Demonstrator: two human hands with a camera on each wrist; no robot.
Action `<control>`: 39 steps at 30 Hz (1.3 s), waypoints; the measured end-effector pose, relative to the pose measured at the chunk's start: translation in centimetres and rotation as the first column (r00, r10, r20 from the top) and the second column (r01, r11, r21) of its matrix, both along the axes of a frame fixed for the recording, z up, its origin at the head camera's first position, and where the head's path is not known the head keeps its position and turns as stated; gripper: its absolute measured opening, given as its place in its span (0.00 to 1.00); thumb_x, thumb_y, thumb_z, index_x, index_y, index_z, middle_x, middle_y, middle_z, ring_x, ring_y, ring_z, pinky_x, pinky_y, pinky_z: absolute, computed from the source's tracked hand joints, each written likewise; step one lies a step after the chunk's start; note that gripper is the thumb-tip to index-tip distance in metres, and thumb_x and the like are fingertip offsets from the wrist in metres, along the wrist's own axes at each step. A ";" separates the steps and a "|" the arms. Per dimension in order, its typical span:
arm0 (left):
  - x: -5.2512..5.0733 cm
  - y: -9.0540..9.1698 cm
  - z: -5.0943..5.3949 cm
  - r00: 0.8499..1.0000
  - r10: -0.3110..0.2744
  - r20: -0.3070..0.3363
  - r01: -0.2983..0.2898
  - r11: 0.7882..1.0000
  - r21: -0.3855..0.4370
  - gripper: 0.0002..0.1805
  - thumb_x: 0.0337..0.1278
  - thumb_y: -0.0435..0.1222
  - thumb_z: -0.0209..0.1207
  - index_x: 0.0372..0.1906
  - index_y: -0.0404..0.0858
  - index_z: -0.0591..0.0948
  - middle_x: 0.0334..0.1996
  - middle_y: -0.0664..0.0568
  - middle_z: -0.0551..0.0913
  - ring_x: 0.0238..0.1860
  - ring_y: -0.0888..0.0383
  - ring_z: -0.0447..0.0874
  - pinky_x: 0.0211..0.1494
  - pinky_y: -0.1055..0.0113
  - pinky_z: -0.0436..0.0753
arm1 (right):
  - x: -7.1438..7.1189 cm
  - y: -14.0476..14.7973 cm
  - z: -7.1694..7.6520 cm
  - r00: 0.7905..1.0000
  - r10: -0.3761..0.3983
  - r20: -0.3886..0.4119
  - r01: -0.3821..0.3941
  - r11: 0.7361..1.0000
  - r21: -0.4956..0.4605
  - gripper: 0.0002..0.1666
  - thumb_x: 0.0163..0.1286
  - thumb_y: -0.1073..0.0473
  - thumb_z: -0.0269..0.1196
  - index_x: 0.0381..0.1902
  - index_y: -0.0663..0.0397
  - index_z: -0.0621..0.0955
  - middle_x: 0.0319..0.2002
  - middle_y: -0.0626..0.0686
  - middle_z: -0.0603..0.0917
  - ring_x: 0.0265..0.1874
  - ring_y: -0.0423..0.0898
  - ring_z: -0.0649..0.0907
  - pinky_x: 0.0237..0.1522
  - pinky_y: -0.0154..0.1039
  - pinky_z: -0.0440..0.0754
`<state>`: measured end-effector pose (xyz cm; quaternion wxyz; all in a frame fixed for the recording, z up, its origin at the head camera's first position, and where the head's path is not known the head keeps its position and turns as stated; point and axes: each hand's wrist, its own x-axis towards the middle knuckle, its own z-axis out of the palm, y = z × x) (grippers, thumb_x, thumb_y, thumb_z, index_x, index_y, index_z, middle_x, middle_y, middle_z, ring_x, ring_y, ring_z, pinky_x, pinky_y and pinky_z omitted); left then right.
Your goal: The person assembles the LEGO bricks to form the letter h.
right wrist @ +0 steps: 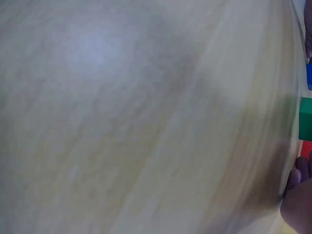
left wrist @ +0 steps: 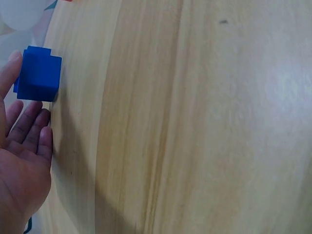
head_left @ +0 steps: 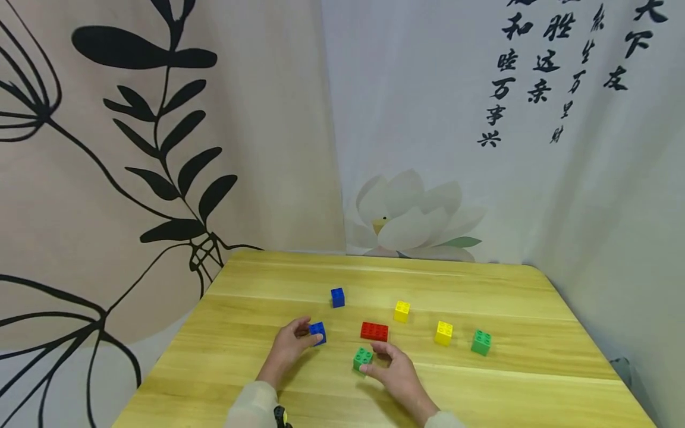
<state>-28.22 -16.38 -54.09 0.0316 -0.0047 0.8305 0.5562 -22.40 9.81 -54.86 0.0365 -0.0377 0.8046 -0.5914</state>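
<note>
A blue brick (head_left: 318, 333) is pinched between the thumb and fingers of the left hand (head_left: 289, 349), left of centre in the head view. In the left wrist view that blue brick (left wrist: 40, 75) is against a fingertip, and the other fingers of the left hand (left wrist: 24, 168) extend below it. The right hand (head_left: 398, 375) holds a green brick (head_left: 362, 358) at its right side, thumb low and index finger high. At the right edge of the right wrist view, the green brick (right wrist: 306, 119) appears above the curled fingers of the right hand (right wrist: 298, 200).
A red brick (head_left: 374, 331) lies just behind the held green one. Another blue brick (head_left: 338, 298) stands farther back. Two yellow bricks (head_left: 401, 311) (head_left: 443, 333) and a second green brick (head_left: 481, 343) are to the right on the wooden table (head_left: 535, 386). Printed curtains hang behind.
</note>
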 end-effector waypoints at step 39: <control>-0.1 -0.5 -0.4 0.999 -0.015 -0.031 0.014 0.999 -0.032 0.23 0.59 0.40 0.68 0.57 0.35 0.80 0.52 0.44 0.82 0.54 0.46 0.79 0.59 0.48 0.77 | -2.7 -2.4 0.1 0.999 0.033 -0.031 -0.029 0.993 0.114 0.25 0.58 0.56 0.74 0.52 0.59 0.81 0.43 0.49 0.84 0.42 0.47 0.81 0.48 0.49 0.81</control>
